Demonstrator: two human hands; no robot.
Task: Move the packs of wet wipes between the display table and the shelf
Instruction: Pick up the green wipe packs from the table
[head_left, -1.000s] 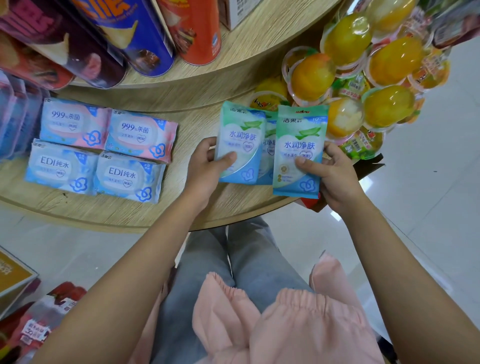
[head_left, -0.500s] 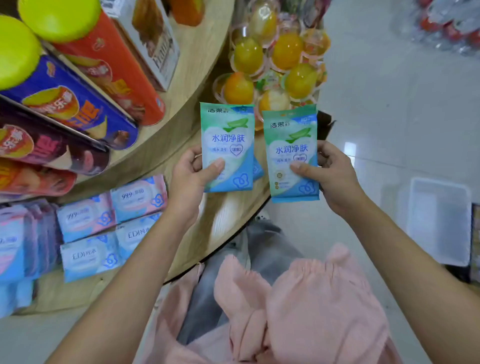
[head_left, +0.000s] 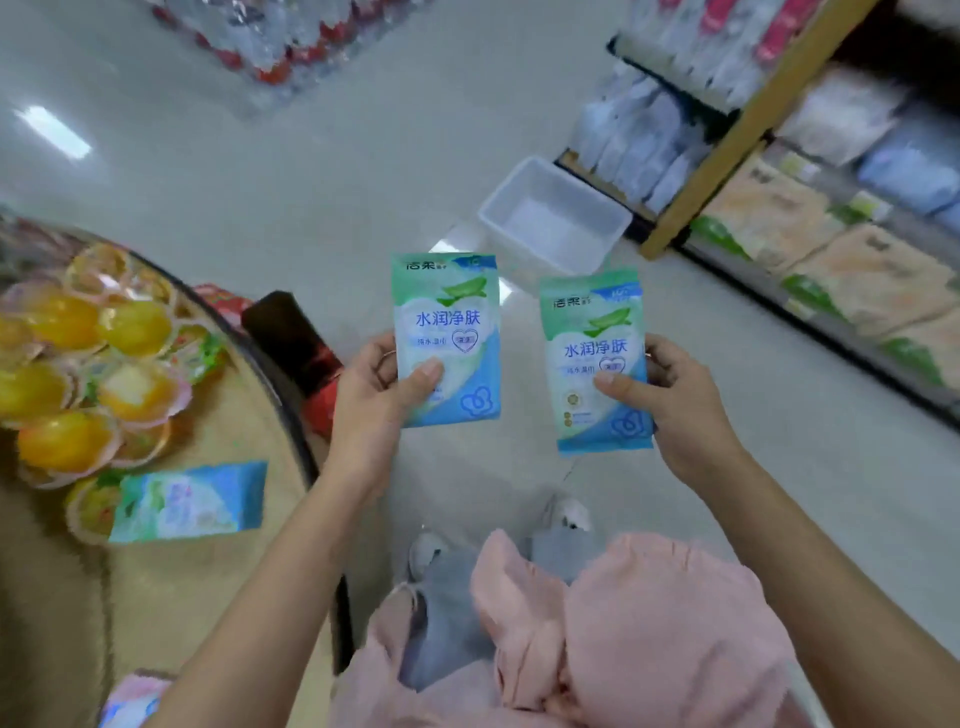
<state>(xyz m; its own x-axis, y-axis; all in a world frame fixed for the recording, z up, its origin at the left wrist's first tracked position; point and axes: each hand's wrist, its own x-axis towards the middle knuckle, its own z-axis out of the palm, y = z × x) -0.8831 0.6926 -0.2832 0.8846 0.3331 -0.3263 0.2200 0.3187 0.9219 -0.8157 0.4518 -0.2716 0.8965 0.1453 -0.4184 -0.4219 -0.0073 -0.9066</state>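
Observation:
My left hand (head_left: 382, 395) grips a green-and-blue pack of wet wipes (head_left: 448, 322) upright, thumb on its front. My right hand (head_left: 675, 400) holds a second, matching pack (head_left: 597, 338) the same way. Both packs hang over the floor, away from the round wooden display table (head_left: 234, 571) at the left. A third pack of the same kind (head_left: 187, 501) lies flat on that table. The shelf (head_left: 727, 135) stands at the upper right, stocked with packaged goods.
Orange jelly cups (head_left: 88, 374) crowd the table's left part. A white plastic bin (head_left: 556, 218) sits on the floor before the shelf. A dark and red box (head_left: 301, 343) stands beside the table edge. Light tiled floor (head_left: 311, 182) spreads between table and shelf.
Both hands lifted their packs off the table and carried them rightward; the view swung from the table toward the floor and shelf. One pack stayed on the table.

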